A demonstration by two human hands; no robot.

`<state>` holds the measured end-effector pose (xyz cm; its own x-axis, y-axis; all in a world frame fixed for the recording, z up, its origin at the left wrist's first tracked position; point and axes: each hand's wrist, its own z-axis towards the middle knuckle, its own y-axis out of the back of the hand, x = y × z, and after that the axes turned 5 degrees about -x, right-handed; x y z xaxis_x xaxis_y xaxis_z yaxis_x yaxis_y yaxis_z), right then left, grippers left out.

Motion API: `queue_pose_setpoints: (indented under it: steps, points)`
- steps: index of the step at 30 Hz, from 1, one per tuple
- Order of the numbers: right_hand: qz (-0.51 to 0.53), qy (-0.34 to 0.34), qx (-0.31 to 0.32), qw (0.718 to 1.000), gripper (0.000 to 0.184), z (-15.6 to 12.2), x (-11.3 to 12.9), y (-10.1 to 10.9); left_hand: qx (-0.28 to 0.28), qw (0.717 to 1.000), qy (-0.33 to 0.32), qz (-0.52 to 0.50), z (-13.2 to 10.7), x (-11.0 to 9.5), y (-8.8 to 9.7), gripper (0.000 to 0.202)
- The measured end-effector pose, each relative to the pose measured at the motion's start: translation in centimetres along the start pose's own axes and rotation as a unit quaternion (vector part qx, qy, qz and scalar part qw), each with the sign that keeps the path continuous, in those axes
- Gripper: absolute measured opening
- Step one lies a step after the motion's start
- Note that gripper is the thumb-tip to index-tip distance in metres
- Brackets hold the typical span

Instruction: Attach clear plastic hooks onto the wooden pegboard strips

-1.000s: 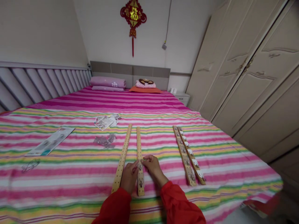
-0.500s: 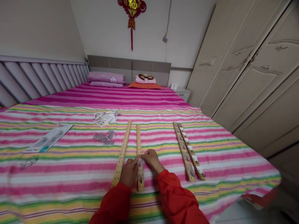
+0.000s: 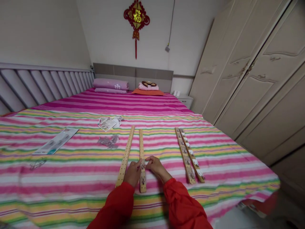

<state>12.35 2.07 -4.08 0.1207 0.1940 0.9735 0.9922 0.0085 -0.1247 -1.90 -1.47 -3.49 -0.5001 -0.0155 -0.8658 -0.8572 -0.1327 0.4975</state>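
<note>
A narrow wooden strip [image 3: 141, 143] with rows of holes lies lengthwise in front of me. My left hand [image 3: 133, 172] pinches the left side of a small clear hook [image 3: 142, 165] on this strip. From the right, the fingers of my right hand [image 3: 155, 166] close on the same hook, which they partly hide. Nearer to me on the strip sits another clear plate with a metal hook [image 3: 143, 180]. A second perforated wooden strip [image 3: 125, 156] lies to the left, partly behind my left hand and sleeve.
At right lie a wooden strip with clear hooks [image 3: 184, 154] and one with white hooks [image 3: 193, 160]. Leftward are a bag of small hooks [image 3: 109, 142], loose packaging [image 3: 110, 123], a flat hook package [image 3: 56, 142] and thin metal wire pieces [image 3: 37, 163]. The striped bed sheet [image 3: 78, 178] lies beneath everything.
My right fingertips have shifted from the hook's upper end to its right side. My left hand stays at the hook. The view has tilted slightly upward.
</note>
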Motion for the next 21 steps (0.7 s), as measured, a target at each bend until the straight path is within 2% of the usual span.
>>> queue_pose_setpoints:
  steps: [6,11,17,21]
  points:
    - [-0.011,-0.022,0.030,0.999,0.037,0.0,0.1,0.0,0.003,1.000,0.008,-0.007,0.3,0.0,0.1,0.039]
    - [0.009,0.012,0.025,1.000,0.029,-0.9,0.2,0.2,-0.010,1.000,0.018,-0.014,0.4,0.0,-0.1,0.038]
    - [0.019,0.028,0.008,0.999,0.029,-0.9,-0.5,-0.2,-0.025,1.000,-0.006,0.010,0.4,-0.3,-0.3,0.034]
    - [0.041,0.046,-0.011,0.998,0.035,-0.5,-1.2,0.0,-0.006,0.998,-0.048,0.032,1.1,-0.7,0.5,0.034]
